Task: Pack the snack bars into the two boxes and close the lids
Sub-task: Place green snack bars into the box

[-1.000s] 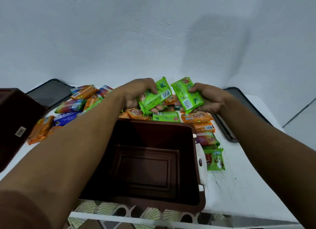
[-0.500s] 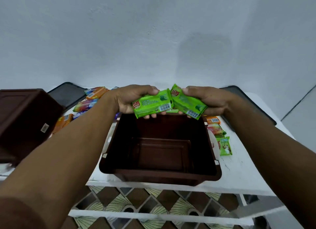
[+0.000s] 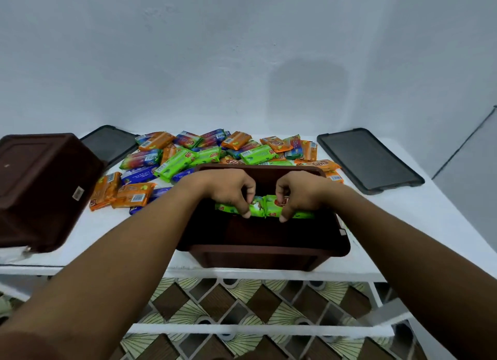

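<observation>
Inside brown box at near bench edge, both hands low. Left hand pinches green bar, right hand pinches second green bar, bars end to end against far wall. Loose snack pile beyond box. Second brown box overturned far left. Two dark lids flat at far corners.

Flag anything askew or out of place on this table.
The second brown box at the left lies tipped over, its base facing the camera, hanging past the table edge. Unpacked snack bars sit in a loose heap behind the open box.
</observation>
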